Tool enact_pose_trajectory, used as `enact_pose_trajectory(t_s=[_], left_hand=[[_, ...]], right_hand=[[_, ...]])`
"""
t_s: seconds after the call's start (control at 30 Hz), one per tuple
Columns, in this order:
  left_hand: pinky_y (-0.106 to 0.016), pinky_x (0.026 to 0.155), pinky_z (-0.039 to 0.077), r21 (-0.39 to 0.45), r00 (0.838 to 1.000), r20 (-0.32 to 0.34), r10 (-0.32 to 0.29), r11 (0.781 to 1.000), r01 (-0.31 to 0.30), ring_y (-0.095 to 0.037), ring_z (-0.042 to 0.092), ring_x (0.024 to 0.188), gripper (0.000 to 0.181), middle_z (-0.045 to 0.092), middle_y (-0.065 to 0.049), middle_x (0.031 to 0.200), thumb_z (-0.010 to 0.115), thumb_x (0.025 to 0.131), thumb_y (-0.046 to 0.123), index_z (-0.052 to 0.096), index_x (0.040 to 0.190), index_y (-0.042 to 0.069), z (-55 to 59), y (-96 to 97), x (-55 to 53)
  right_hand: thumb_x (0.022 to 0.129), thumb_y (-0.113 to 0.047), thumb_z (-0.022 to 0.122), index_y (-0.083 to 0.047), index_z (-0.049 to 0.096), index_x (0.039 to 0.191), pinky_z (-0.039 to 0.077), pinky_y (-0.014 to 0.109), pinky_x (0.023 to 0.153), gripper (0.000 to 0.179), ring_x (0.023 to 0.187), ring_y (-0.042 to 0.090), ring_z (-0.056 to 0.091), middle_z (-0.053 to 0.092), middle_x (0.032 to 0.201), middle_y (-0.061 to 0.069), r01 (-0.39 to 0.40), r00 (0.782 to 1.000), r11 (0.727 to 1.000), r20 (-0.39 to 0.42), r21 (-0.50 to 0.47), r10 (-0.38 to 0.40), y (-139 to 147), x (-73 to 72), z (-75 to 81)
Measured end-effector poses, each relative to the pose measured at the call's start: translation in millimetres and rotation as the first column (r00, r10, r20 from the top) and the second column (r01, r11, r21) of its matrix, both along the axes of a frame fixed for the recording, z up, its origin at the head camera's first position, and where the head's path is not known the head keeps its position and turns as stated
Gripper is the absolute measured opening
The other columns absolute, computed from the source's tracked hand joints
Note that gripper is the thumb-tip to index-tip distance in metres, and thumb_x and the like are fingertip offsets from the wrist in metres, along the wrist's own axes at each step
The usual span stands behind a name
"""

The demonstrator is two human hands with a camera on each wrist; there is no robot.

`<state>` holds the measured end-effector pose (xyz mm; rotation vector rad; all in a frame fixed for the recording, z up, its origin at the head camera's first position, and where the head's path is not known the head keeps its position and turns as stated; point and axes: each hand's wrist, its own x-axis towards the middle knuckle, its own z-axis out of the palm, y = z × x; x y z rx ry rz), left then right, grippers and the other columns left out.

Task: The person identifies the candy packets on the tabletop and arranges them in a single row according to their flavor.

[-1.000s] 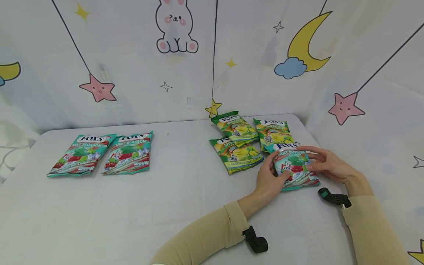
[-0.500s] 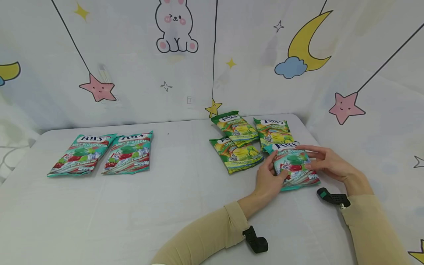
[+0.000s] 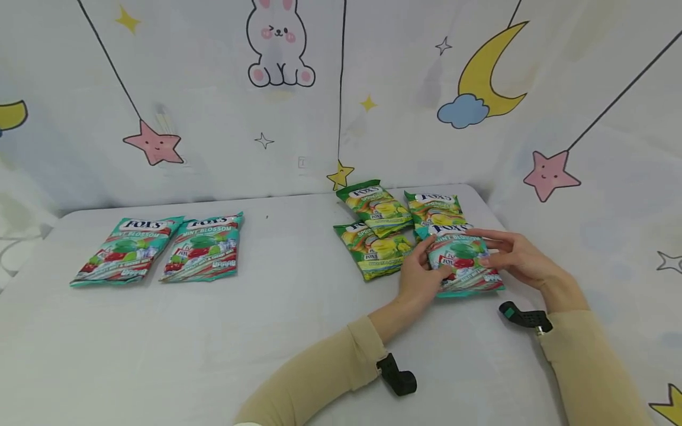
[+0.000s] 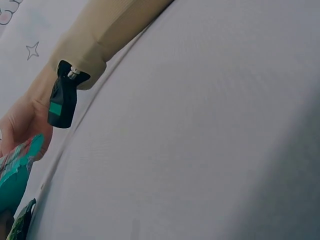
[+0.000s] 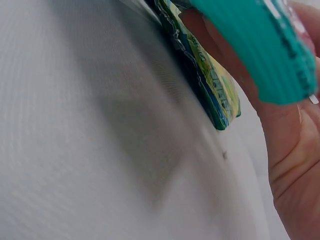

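Note:
A teal Fox's Mint Blossom candy bag [image 3: 462, 258] is held between both hands at the table's right. My left hand [image 3: 418, 283] grips its left side, thumb on the front. At the opposite side, my right hand [image 3: 524, 263] pinches the bag with thumb and fingers. In the left wrist view, the bag's teal end [image 4: 15, 182] shows beside the right hand [image 4: 25, 122]. The right wrist view has the teal edge [image 5: 265, 55] above the table, close to the left hand [image 5: 295, 165]. Fingers behind the bag are partly hidden.
Green Fox's bags lie behind and left of the held one: an upper one [image 3: 375, 207], a lower one [image 3: 373, 254] overlapped by it, and a right one [image 3: 434, 208] partly covered. Two more Mint Blossom bags [image 3: 128, 251] [image 3: 203, 248] lie at far left on the white table [image 3: 213, 343].
Both hands have carried the teal bag slightly left and back, so it covers more of the green bags. The head view has also shifted a little. The other bags stay put.

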<state>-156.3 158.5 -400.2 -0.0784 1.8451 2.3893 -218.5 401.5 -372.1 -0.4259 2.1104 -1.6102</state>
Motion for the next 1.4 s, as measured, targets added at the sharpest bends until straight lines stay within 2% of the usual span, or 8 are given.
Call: enact_pose_trajectory(t_s=[0.17, 0.47, 0.63, 0.83, 1.1, 1.27, 1.4], left_hand=[[-0.033, 0.094, 0.054, -0.032, 0.999, -0.016, -0.031, 0.999, 0.03, -0.009, 0.064, 0.105, 0.062, 0.067, -0.002, 0.124, 0.074, 0.086, 0.007, 0.055, 0.142, 0.024, 1.4, -9.7, -1.3], [-0.032, 0.095, 0.053, -0.113, 0.997, -0.008, -0.082, 0.99, 0.08, -0.006, 0.063, 0.106, 0.065, 0.064, -0.001, 0.131, 0.073, 0.091, 0.014, 0.047, 0.15, 0.027, 7.2, -30.5, 2.4], [-0.032, 0.095, 0.054, -0.138, 0.996, -0.019, -0.087, 0.987, 0.084, -0.007, 0.062, 0.105, 0.065, 0.063, -0.001, 0.13, 0.072, 0.091, 0.015, 0.047, 0.15, 0.028, 9.3, -42.1, 4.5], [-0.033, 0.095, 0.054, -0.106, 0.994, -0.042, -0.098, 0.99, 0.093, -0.012, 0.065, 0.108, 0.066, 0.063, -0.004, 0.131, 0.071, 0.091, 0.013, 0.045, 0.151, 0.027, 10.6, -59.6, 5.0], [-0.033, 0.096, 0.054, -0.06, 0.997, -0.034, -0.073, 0.996, 0.071, -0.016, 0.065, 0.112, 0.065, 0.062, -0.008, 0.135, 0.074, 0.088, 0.011, 0.05, 0.147, 0.023, 8.3, -83.0, 3.2], [-0.034, 0.096, 0.054, -0.056, 0.997, -0.036, -0.065, 0.996, 0.063, -0.019, 0.065, 0.114, 0.065, 0.061, -0.01, 0.136, 0.074, 0.087, 0.008, 0.051, 0.146, 0.021, 6.1, -96.7, 3.7], [-0.035, 0.098, 0.053, -0.053, 0.998, -0.021, -0.063, 0.997, 0.062, -0.021, 0.064, 0.115, 0.064, 0.06, -0.01, 0.138, 0.075, 0.086, 0.007, 0.053, 0.145, 0.023, 5.4, -108.1, 4.9]], right_hand=[[0.095, 0.004, 0.057, -0.01, 0.047, 0.148, 0.058, 0.032, 0.085, 0.056, 0.108, 0.014, 0.067, 0.062, 0.13, -0.006, -0.009, 1.0, 1.0, -0.003, 0.003, 0.009, -8, -1.0, 1.8], [0.094, 0.0, 0.061, -0.01, 0.046, 0.149, 0.058, 0.031, 0.086, 0.057, 0.107, 0.014, 0.067, 0.061, 0.13, -0.006, -0.001, 1.0, 0.999, -0.026, 0.043, 0.002, -25, 1.6, 8.2], [0.094, -0.002, 0.063, -0.011, 0.046, 0.149, 0.057, 0.029, 0.087, 0.058, 0.109, 0.012, 0.065, 0.053, 0.136, -0.008, 0.015, 0.999, 0.999, -0.03, 0.049, -0.013, -37, 3.4, 10.5], [0.093, -0.003, 0.065, -0.012, 0.047, 0.149, 0.056, 0.028, 0.089, 0.059, 0.112, 0.011, 0.062, 0.048, 0.14, -0.004, 0.016, 0.999, 0.999, -0.031, 0.033, -0.015, -55, 5.0, 10.7], [0.092, -0.007, 0.069, -0.01, 0.046, 0.149, 0.056, 0.027, 0.087, 0.062, 0.114, 0.012, 0.06, 0.042, 0.146, 0.008, 0.035, 0.998, 0.998, -0.054, 0.047, -0.032, -81, 8.0, 9.3], [0.092, -0.01, 0.069, -0.011, 0.046, 0.149, 0.056, 0.028, 0.086, 0.062, 0.114, 0.013, 0.06, 0.038, 0.151, 0.013, 0.024, 0.997, 0.998, -0.078, 0.061, -0.019, -93, 11.1, 6.3], [0.093, -0.01, 0.068, -0.013, 0.045, 0.15, 0.057, 0.031, 0.084, 0.061, 0.113, 0.016, 0.061, 0.04, 0.149, 0.014, -0.001, 0.996, 0.999, -0.092, 0.049, 0.005, -101, 12.5, 2.0]])
